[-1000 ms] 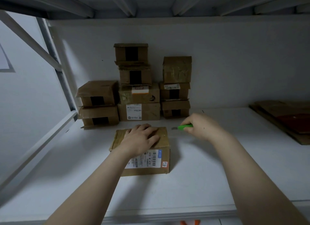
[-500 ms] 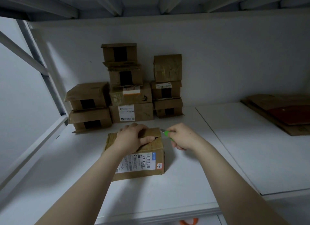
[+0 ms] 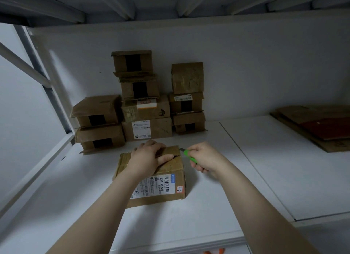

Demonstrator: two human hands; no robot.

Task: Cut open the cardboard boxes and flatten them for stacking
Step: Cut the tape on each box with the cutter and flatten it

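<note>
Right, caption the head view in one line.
Left hand grips a box; right hand holds a green cutter at its corner.

Near box (image 3: 151, 179) sits centre-front on shelf (image 3: 189, 225). Left hand (image 3: 147, 159) on its top, gripping far edge. Right hand (image 3: 205, 159) just right of box, holding cutter (image 3: 189, 156), tip at box's far right corner. Behind, against back wall (image 3: 246, 64): stacked boxes (image 3: 145, 109), three piles of two, four and three, left to right. Flattened cardboard (image 3: 318, 126) lies far right, well apart.

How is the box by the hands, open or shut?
Shut. The box has its top flaps flat under the left hand; the right hand holds the green knife at its far corner.
</note>
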